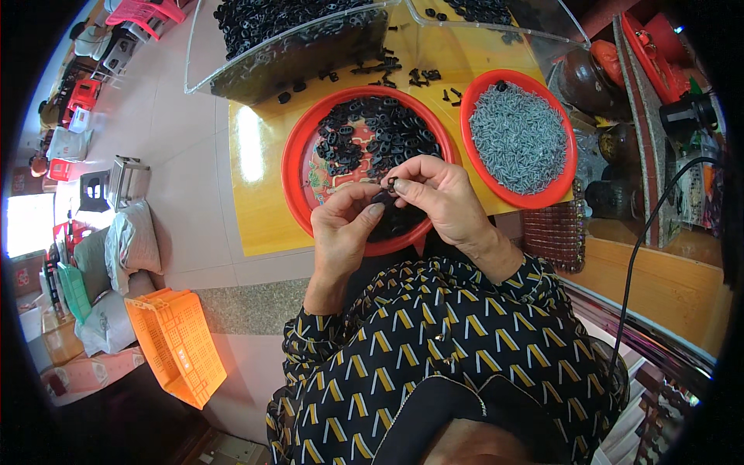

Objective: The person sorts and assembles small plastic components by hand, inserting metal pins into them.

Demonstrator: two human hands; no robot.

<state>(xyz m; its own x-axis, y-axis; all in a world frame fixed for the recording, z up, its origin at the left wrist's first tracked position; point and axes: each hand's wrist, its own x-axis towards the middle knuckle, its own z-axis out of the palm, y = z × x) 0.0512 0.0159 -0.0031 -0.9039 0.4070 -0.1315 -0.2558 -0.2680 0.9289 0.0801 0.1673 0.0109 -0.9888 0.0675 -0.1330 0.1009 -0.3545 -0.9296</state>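
Over the near part of a red round tray, both my hands meet fingertip to fingertip. My left hand pinches a small black plastic part between thumb and fingers. My right hand is closed at the fingertips on a tiny dark piece touching that part; its exact kind is too small to tell. Under and beyond my hands, loose black plastic parts with oval holes lie over the tray's patterned bottom. To the right, a red oval basin holds many silvery screws.
A clear plastic bin heaped with black parts stands at the back of the yellow table, a second clear bin beside it. Loose black pieces lie between. An orange crate is at left; a black cable hangs at right.
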